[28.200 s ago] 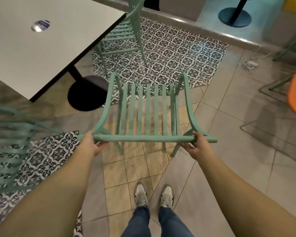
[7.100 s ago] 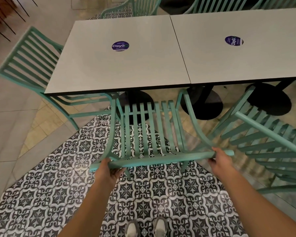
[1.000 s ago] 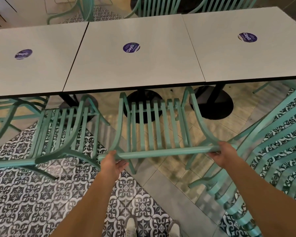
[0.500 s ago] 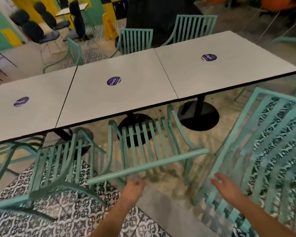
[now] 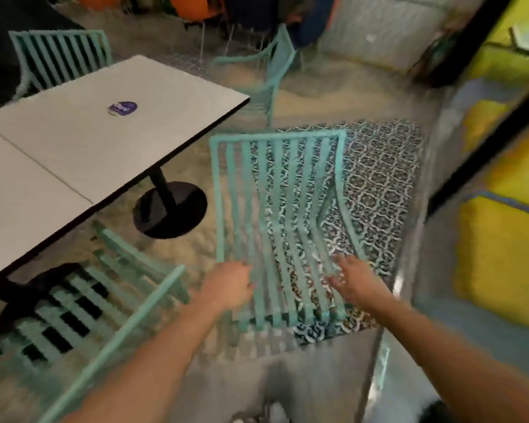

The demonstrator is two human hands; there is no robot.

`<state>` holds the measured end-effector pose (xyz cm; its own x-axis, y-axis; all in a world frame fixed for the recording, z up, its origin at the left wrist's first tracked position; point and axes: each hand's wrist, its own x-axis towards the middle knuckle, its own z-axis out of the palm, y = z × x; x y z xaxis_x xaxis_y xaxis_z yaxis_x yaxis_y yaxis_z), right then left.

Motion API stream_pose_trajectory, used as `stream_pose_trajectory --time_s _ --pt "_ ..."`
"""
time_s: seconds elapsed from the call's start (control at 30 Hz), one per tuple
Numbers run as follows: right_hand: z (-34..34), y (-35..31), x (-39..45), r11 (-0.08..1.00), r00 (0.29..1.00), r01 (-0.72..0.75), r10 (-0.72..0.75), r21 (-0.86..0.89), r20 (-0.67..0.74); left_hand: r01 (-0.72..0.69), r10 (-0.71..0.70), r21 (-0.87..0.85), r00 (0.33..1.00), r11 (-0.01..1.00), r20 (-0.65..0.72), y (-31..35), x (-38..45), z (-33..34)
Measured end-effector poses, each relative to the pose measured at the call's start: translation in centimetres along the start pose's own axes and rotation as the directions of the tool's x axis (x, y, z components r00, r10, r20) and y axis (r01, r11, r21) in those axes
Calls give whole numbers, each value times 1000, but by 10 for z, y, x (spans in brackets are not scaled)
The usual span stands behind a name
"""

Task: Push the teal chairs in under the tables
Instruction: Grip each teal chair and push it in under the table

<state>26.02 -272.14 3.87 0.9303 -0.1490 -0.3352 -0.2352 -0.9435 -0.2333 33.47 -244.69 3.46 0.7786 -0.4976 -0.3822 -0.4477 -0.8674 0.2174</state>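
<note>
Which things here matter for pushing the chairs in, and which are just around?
Job: teal chair ahead, teal chair at the table, white table, left hand, right hand.
Around: purple sticker, patterned floor tiles, orange chairs, yellow wall.

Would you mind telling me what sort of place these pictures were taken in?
Probably a café or food-court dining area: white pedestal tables pushed together, one carrying a round purple sticker, several matching teal slatted chairs around them, and patterned floor tiles beside bright yellow walls.
</note>
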Motion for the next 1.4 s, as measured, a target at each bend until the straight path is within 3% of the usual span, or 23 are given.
stream_pose_trajectory --time_s 0.27,0.47,0.67,1.0,1.17,1.4 --pt "-70 100 -19 992 968 -127 128 17 -217 -241 259 255 965 936 -38 128 92 -58" --pt "-105 201 10 995 966 -96 101 32 -238 -207 265 347 955 915 -131 220 160 -73" --pt "-145 278 49 1000 970 -22 23 10 -242 -159 234 335 953 929 -195 303 224 -81" --pt "-180 318 131 999 976 -14 5 -42 -216 -206 302 402 933 892 -193 342 308 -113" --pt "-204 333 181 998 978 -16 2 -69 -207 -212 293 356 937 910 -189 350 353 -128" --pt "-221 361 309 989 985 91 -107 -118 -137 -104 174 255 947 961 -269 344 460 -138"
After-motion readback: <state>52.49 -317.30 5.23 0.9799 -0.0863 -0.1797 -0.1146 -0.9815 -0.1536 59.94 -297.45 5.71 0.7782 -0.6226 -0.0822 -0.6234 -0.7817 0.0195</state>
